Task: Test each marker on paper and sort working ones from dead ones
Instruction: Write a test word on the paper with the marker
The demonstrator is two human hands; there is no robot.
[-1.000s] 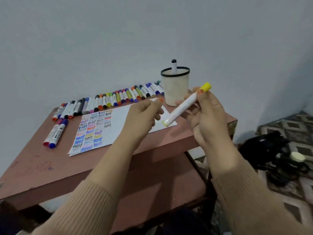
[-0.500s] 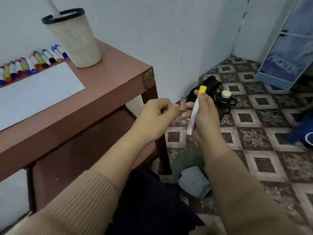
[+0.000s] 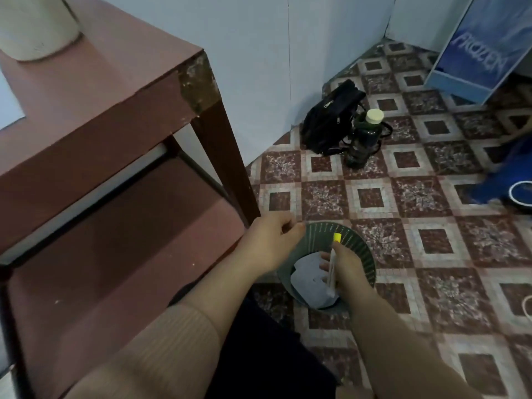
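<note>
Fingers of right hand (image 3: 349,272): grasping yellow-capped marker (image 3: 337,237)
Fingers of left hand (image 3: 270,243): clenched, empty
Marker: above green bin (image 3: 365,251), lower centre

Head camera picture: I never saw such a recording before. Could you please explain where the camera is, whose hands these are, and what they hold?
No machine here: a person wears the camera on the head, so it looks down at their own two hands. The right hand holds a white marker with a yellow cap above a dark green bin on the floor; crumpled paper lies inside. The left hand hovers beside it, fingers curled, with nothing visible in it. On the reddish table stands a pale cup.
</note>
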